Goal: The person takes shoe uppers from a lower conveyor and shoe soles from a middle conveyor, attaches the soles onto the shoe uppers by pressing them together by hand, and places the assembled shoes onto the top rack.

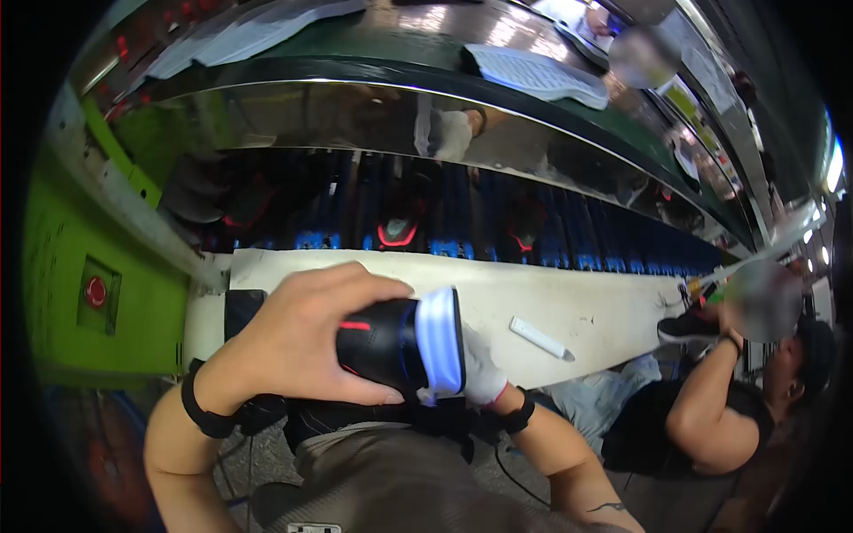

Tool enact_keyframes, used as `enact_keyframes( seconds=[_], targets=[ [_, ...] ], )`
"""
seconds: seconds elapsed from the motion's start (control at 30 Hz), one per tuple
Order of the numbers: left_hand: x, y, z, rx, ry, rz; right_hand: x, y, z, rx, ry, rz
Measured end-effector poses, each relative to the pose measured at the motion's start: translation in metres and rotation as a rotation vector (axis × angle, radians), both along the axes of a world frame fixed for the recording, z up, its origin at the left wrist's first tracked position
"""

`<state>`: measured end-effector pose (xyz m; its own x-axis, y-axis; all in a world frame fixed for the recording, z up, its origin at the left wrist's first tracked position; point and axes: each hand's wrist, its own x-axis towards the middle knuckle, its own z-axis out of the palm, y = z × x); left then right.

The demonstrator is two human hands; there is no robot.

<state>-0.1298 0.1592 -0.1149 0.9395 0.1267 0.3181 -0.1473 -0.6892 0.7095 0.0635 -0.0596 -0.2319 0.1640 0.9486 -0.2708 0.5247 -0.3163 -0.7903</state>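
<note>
A black shoe point(378, 348) with red stripes and a light bluish-white sole is held over the white worktop. My bare left hand point(311, 333) wraps round its black upper from the left, with thumb and fingers on opposite sides. On the right side, my right hand point(482, 369) wears a white glove and is partly hidden behind the sole; its fingertips do not show clearly. A white marker-like tool point(542, 338) lies on the worktop to the right of the shoe.
Behind the white worktop point(613, 306) runs a blue roller conveyor point(444, 247) carrying dark shoes. A green machine point(98, 275) with a red button stands at left. Another person point(711, 409) sits at right. White soles point(538, 75) lie on the upper shelf.
</note>
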Motion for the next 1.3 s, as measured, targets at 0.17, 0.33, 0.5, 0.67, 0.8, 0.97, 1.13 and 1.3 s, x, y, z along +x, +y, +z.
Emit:
enact_keyframes(
  seconds=[0.17,0.33,0.5,0.67,0.8,0.97,1.13,1.3],
  targets=[
    [-0.006,0.006,0.000,0.011,0.144,0.116,0.012,0.031,0.065,0.570,0.220,0.120],
    [0.006,0.016,0.007,-0.001,0.299,0.056,0.002,0.074,0.067,0.497,0.572,-0.032],
    [-0.004,0.029,-0.010,0.019,0.290,0.106,-0.039,0.089,0.037,0.839,1.154,-0.479],
    [-0.016,0.034,-0.024,-0.085,0.258,0.138,-0.043,0.105,0.024,0.924,1.355,-0.443],
    [-0.007,0.026,-0.014,-0.093,0.340,0.159,-0.036,0.101,0.036,0.774,0.926,-0.293],
    [0.027,0.008,0.001,0.096,0.347,0.113,-0.015,0.085,0.054,0.632,0.875,-0.261],
    [0.047,-0.017,0.009,0.319,0.157,-0.036,0.028,0.044,0.072,0.532,0.542,-0.105],
    [0.042,-0.040,0.016,0.350,0.219,-0.207,0.040,0.011,0.139,0.256,-0.051,0.252]
  ],
)
